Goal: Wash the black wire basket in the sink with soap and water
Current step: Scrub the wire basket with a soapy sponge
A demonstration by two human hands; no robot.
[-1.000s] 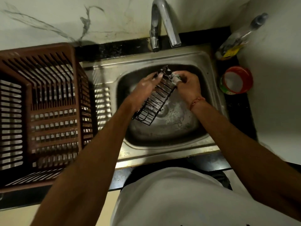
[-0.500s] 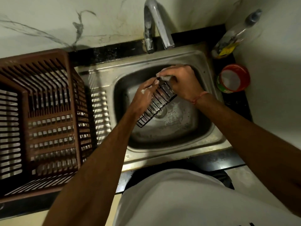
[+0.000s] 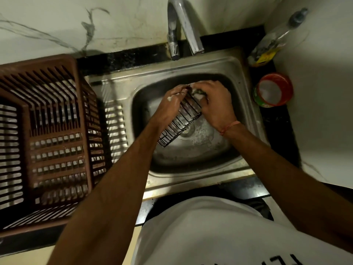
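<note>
Sink: steel, set in a dark desk; basin wet, with foam flecks around the drain; no standing water to be seen.
Basket: black wire, held tilted over the basin, upper end at the hands, lower end hanging free toward the near left of the drain; nothing inside it.
Left hand: closed around the basket's upper left side; suds on the knuckles.
Right hand: curled over the basket's top end, pressing a pale, sudsy scrubber against the wires; thread band at the wrist.
Crate: brown slatted plastic, on the desk left of the sink; looks empty.
Tub: red-rimmed, round, on the desk right of the sink; white contents.
Bottle: clear, yellow label, in the far right corner, leaning on the wall; contents unclear.
Tap: chrome, behind the basin; top cut off by the frame; no stream visible.
Hidden: scrubber mostly covered by the fingers; basket's far end lost behind the hands.
Room: pale marbled wall behind; dim light; white shirt at the near edge.
</note>
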